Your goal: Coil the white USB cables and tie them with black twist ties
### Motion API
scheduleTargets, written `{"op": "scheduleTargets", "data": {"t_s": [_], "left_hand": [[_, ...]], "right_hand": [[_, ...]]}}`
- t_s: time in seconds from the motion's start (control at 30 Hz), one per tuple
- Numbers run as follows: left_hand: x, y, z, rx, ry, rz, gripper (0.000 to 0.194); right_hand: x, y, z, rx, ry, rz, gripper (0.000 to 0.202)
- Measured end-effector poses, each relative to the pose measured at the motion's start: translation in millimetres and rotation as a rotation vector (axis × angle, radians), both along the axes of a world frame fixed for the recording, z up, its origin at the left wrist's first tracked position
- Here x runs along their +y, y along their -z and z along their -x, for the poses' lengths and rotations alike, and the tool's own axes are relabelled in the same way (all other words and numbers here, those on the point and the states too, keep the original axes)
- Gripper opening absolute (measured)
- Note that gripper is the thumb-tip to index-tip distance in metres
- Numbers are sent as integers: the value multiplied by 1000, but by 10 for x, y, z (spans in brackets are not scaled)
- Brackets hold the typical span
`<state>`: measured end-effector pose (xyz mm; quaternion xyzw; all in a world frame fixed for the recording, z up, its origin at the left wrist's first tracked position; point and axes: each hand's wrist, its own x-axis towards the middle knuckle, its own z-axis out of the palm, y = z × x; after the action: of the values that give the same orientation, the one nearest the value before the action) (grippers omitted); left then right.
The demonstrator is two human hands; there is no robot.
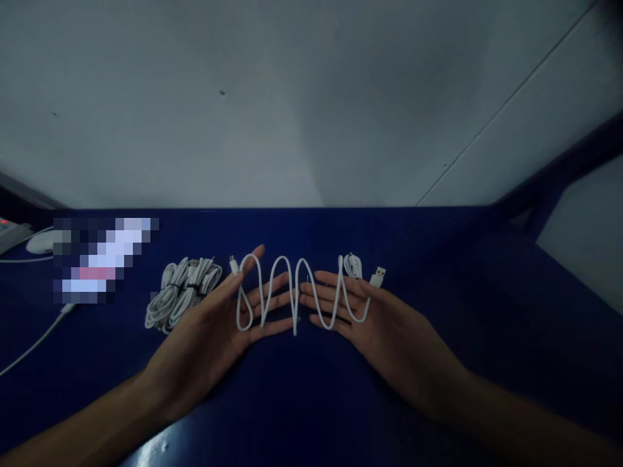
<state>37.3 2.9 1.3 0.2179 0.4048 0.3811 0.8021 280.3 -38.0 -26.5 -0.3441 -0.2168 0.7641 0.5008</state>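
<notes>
A white USB cable (295, 285) runs in loose, wavy loops across both my hands, above the blue tabletop. My left hand (219, 331) is open, palm turned up and fingers spread, under the left loops. One small plug (233, 264) of the cable sticks out beside the left thumb. From the other side comes my right hand (374, 324), also open, its fingers stretched out beneath the right loops. The cable's USB-A plug (378, 275) points up past that hand's upper edge. The fingertips of both hands nearly meet in the middle.
Several tied white cable bundles (182, 292) lie behind my left wrist. Another white cable bundle (351, 266) is behind my right hand. A blurred-out, lit device (107, 259) with a white cord (36, 350) is at the left. A pale wall (272, 130) rises behind the blue table (302, 408).
</notes>
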Motion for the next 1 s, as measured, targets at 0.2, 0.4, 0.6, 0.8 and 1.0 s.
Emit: {"op": "scheduleTargets", "data": {"t_s": [0.2, 0.4, 0.6, 0.8, 1.0], "left_hand": [[-20, 18, 29, -39, 0, -12, 51], [-23, 89, 77, -76, 26, 6, 52], [-21, 68, 66, -48, 46, -8, 55], [-12, -1, 11, -34, 25, -2, 56], [1, -5, 23, -48, 27, -8, 54]], "right_hand": [[-8, 30, -16, 31, -13, 37, 44], [-2, 13, -5, 11, -49, 42, 47], [-11, 34, 13, 24, -38, 3, 44], [-7, 40, 5, 27, -39, -5, 47], [4, 20, -2, 10, -72, 6, 46]]}}
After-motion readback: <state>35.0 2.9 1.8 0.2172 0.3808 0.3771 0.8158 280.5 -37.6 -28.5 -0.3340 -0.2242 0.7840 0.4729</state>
